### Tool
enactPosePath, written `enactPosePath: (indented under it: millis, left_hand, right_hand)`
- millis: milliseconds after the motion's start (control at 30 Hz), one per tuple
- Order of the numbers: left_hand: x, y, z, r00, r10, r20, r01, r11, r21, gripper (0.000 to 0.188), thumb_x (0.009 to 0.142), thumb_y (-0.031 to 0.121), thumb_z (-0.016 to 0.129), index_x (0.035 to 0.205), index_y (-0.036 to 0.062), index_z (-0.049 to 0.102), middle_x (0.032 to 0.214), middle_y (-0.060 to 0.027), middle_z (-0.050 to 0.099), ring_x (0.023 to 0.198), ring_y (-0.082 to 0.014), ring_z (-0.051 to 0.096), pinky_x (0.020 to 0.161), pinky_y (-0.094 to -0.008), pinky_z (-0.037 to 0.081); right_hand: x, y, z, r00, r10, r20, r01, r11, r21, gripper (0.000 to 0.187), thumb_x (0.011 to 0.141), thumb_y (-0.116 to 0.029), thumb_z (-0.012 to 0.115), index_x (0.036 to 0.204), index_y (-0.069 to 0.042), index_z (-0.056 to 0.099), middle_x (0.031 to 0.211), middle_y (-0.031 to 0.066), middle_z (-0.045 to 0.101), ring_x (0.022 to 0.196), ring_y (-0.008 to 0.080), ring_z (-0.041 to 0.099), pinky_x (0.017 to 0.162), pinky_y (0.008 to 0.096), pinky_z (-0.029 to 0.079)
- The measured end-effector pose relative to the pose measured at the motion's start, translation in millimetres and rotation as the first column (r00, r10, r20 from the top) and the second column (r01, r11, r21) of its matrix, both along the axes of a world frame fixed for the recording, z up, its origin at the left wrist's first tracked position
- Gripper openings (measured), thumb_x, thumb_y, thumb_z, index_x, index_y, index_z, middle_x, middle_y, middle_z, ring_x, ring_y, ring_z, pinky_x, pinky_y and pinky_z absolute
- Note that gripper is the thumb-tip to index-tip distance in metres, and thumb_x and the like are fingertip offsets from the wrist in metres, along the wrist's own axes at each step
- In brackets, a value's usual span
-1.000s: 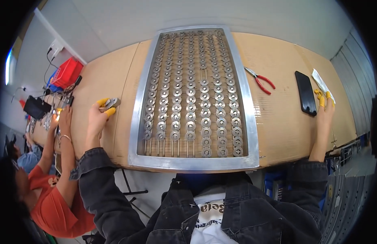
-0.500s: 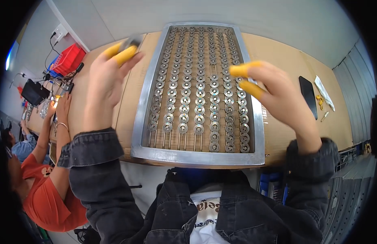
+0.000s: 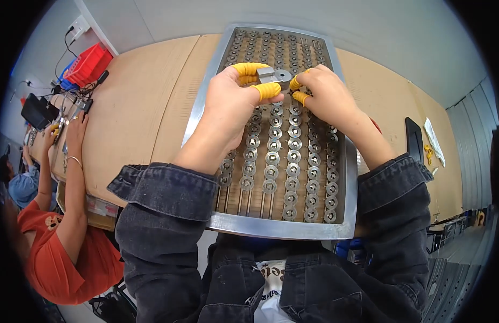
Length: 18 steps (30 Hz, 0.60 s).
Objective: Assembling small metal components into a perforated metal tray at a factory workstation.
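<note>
My left hand (image 3: pixel 223 102), with yellow finger covers on its tips, is closed on a grey metal block with a round, holed end (image 3: pixel 268 75). It holds the block above the upper middle of a metal-framed tray (image 3: pixel 284 228). Just right of the block's round end, my right hand (image 3: pixel 330 92) pinches its yellow-covered fingertips together; whatever lies between them is too hidden to make out. Below both hands, rows of small round metal discs with central holes (image 3: pixel 272 158) sit along thin rods in the tray. My forearms cover some of the discs.
On the cardboard-covered table (image 3: pixel 152 102), a black flat object (image 3: pixel 414 139), yellow scissors-like handles (image 3: pixel 428 154) and a white strip (image 3: pixel 434 141) lie at the right. A red bin (image 3: pixel 89 65) stands far left. Another person in an orange top (image 3: pixel 80 258) works at the left.
Both hands have come inward from the tray's sides and now meet over its upper middle. My left hand has carried the metal block to the right. The right fingertips have closed together.
</note>
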State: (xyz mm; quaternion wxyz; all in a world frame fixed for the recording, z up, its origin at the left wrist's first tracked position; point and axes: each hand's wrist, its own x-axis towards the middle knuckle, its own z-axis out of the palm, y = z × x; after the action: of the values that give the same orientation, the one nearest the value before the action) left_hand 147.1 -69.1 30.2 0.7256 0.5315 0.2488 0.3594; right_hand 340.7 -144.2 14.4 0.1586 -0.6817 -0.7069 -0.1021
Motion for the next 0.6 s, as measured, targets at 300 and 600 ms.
enactPosePath:
  millis: [300, 600]
  left_hand:
    - [-6, -5, 2, 0.996, -0.053, -0.067, 0.058, 0.996, 0.074, 0.038, 0.077, -0.011, 0.064, 0.114, -0.0066, 0.053, 0.1, -0.0183, 0.061, 0.083, -0.0222, 0.067, 0.072, -0.0247, 0.057]
    - [-3, -14, 1, 0.985, -0.088, -0.15, 0.114, 0.978, 0.176, 0.039, 0.078, -0.012, 0.064, 0.115, -0.007, 0.052, 0.102, -0.0188, 0.061, 0.086, -0.0237, 0.067, 0.075, -0.0268, 0.059]
  right_hand:
    - [-12, -13, 14, 0.858, 0.037, -0.513, 0.041, 0.989, 0.14, 0.023, 0.08, -0.004, 0.068, 0.103, -0.002, 0.068, 0.091, 0.0105, 0.067, 0.079, 0.0194, 0.062, 0.074, 0.0307, 0.052]
    - [-24, -31, 22, 0.652, 0.32, -0.687, -0.101, 0.935, 0.34, 0.024, 0.079, 0.001, 0.071, 0.103, 0.001, 0.068, 0.093, 0.0085, 0.066, 0.075, 0.0141, 0.062, 0.069, 0.024, 0.053]
